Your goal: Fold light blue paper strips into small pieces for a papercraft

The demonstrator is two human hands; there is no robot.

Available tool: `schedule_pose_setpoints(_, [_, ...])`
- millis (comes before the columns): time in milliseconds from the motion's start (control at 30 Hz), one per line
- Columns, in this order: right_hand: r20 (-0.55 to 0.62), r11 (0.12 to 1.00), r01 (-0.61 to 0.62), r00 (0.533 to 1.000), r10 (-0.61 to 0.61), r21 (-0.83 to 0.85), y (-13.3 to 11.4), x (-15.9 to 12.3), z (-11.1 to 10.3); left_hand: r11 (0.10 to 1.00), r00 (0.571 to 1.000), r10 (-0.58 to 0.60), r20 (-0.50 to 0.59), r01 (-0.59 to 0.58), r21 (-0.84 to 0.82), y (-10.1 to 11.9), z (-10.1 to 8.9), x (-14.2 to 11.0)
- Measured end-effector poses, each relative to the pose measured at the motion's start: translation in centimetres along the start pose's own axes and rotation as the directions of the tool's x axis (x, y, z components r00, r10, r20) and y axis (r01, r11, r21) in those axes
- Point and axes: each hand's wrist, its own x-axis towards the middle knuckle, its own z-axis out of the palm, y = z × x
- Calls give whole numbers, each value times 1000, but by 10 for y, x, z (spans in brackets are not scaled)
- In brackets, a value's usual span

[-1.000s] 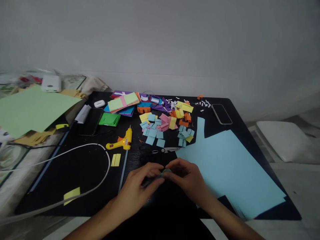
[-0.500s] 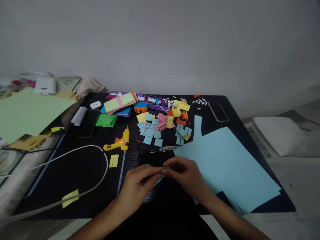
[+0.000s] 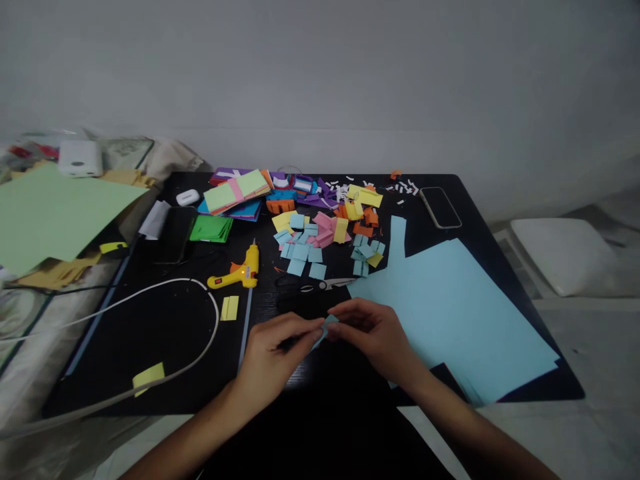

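My left hand [image 3: 277,353] and my right hand [image 3: 373,333] meet over the near middle of a black table [image 3: 165,347]. Both pinch a small light-blue paper piece [image 3: 323,331] between their fingertips, held just above the tabletop. Right of my hands lies a large light-blue sheet [image 3: 450,313] with a cut-out notch. Black-handled scissors [image 3: 315,287] lie just beyond my hands. Further back sits a heap of small cut paper squares [image 3: 325,243] in blue, pink, yellow and orange.
A yellow glue gun [image 3: 237,273] with a white cord [image 3: 150,293] lies to the left. Stacked coloured paper [image 3: 237,197], a phone [image 3: 440,207], another dark phone [image 3: 175,233] and an earbud case [image 3: 187,197] sit at the back. A green sheet [image 3: 50,213] overhangs the left side.
My hands have stayed together on the blue piece, which now shows more between my fingertips. The view has tilted slightly, shifting everything upward in the frame.
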Motion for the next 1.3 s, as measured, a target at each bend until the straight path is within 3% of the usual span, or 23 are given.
schedule_pose_setpoints(233, [-29,999,29,999,-29,-15,1,-3,2,999,999,15,-37,-14,48,3,0,0])
schedule_pose_setpoints(600, [5,999,25,1000,-25,40,2,-3,5,998,1000,26,-9,-25,59,0,-2,0])
schedule_pose_setpoints(867, [-7,999,35,999,-35,-5,1,-3,7,995,995,-98,-22,98,-9,-2,-4,-4])
schedule_pose_setpoints(1300, [-69,999,21,997,-23,-31,7,-5,9,986,985,-164,-53,162,-42,1,0,-3])
